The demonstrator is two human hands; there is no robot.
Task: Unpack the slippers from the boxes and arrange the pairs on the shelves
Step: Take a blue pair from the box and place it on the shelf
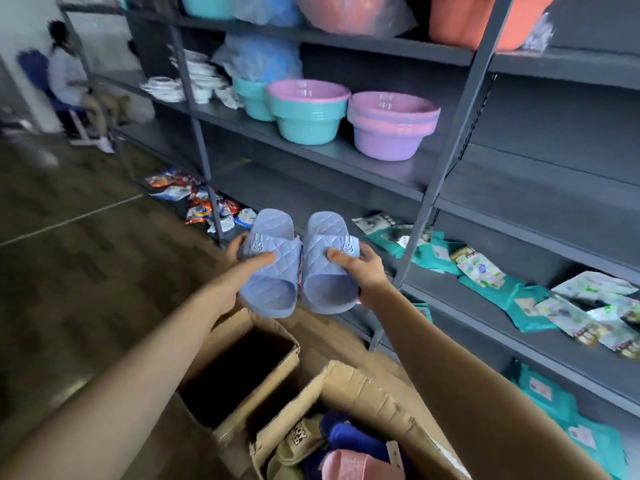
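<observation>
I hold a pair of light blue quilted slippers side by side in front of the grey shelves. My left hand grips the left slipper, thumb across its strap. My right hand grips the right slipper the same way. Below my arms stand two open cardboard boxes. The nearer box holds several slippers, among them a pink one, a dark blue one and a beige one. The box to its left looks dark inside.
Stacked plastic basins in teal, pink and purple fill a middle shelf. Teal packets lie on the lower shelf at right, colourful packets on the floor-level shelf at left. A person sits far left. Wood floor lies to my left.
</observation>
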